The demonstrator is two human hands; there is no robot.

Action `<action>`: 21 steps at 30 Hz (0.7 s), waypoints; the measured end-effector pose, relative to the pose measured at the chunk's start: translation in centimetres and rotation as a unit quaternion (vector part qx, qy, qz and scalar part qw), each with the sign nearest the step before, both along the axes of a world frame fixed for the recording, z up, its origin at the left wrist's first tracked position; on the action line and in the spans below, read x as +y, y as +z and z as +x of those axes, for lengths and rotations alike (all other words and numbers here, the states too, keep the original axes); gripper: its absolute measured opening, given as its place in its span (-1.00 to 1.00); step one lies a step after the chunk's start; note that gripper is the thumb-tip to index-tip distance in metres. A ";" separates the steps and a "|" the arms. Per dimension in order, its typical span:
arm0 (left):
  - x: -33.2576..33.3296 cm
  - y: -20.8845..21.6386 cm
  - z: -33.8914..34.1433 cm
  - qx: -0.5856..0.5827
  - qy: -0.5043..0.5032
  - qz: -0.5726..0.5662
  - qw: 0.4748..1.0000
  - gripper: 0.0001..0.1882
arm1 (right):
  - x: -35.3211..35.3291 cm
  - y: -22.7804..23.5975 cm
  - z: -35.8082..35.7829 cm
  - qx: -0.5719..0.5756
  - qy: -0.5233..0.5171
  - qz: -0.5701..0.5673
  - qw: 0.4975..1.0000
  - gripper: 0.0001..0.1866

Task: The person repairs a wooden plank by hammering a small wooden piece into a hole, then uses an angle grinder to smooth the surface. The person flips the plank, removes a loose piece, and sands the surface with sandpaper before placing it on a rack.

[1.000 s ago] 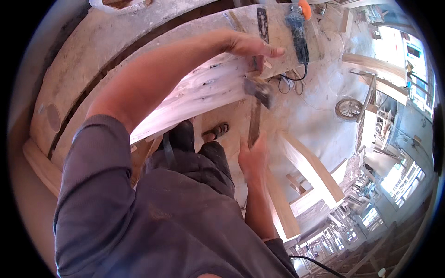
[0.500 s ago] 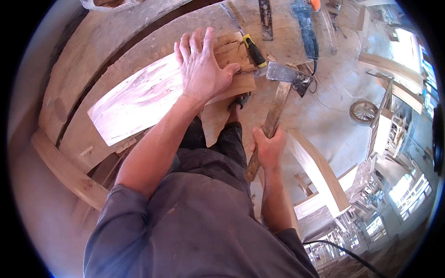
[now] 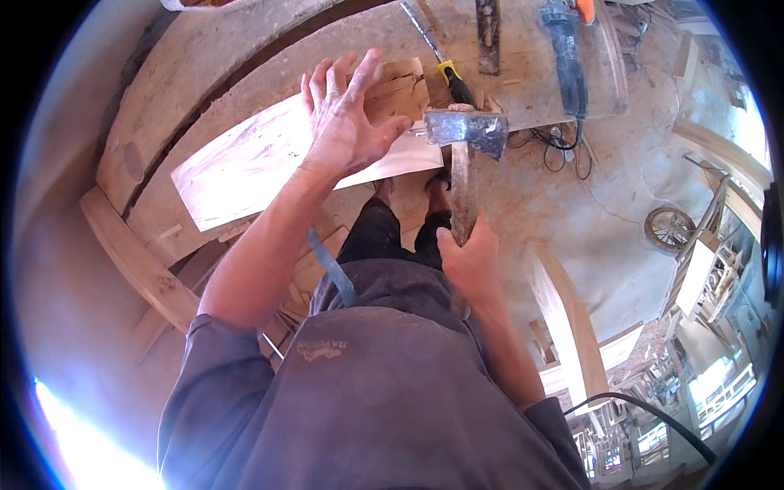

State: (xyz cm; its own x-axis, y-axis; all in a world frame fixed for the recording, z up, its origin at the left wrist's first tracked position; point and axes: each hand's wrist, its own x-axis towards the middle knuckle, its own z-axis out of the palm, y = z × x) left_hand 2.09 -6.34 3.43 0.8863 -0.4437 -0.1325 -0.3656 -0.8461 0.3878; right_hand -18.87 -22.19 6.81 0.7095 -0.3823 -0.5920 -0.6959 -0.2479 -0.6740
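My right hand [image 3: 474, 257] is wrapped round the wooden handle of a hatchet [image 3: 463, 184]. Its worn steel head is up by the right end of a pale board [image 3: 245, 167], close to a thin piece sticking out there. Over that board is my left hand [image 3: 345, 122], fingers spread and holding nothing; whether the palm touches the wood I cannot tell. The board lies along the near side of a thick wooden bench, with rough darker grain at its right end. Just beyond the hatchet head lies a chisel [image 3: 451, 80] with a yellow and black handle.
On the bench [image 3: 269, 77] are a dark flat metal bar [image 3: 487, 37] and a blue angle grinder [image 3: 563, 61] with its cord trailing off. Curved timber [image 3: 567, 318] stands to my right, and a spoked wheel [image 3: 670, 229] farther off. A long gap runs between the bench planks.
The hatchet head has swung left toward the board's right end, its handle now more upright. My left hand has shifted slightly on or over the board, fingers still spread. The view has moved.
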 end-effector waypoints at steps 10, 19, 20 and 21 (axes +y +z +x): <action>-0.2 0.5 0.1 0.004 -0.006 -0.010 1.000 0.08 | 1.2 -1.5 -0.4 -0.047 0.001 -0.082 0.996 -0.57; -1.1 1.5 -1.2 -0.070 -0.127 -0.197 0.970 -0.32 | -2.6 -2.4 1.4 0.039 -0.183 0.203 0.961 -0.79; -1.5 1.9 -1.1 -0.056 -0.178 -0.208 0.960 -0.37 | -3.2 -3.0 1.6 0.031 -0.183 0.212 0.960 -0.79; -2.4 2.5 -1.1 -0.071 -0.209 -0.206 0.953 -0.46 | -3.9 -3.5 1.8 0.023 -0.181 0.220 0.958 -0.79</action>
State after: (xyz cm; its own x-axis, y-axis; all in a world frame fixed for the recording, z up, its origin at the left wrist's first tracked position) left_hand 0.96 -8.75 5.94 0.6165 -0.7509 0.2369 -0.7112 -0.4018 0.5769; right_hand -17.08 -26.07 3.33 0.5462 -0.3049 -0.7802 -0.7149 0.3156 -0.6239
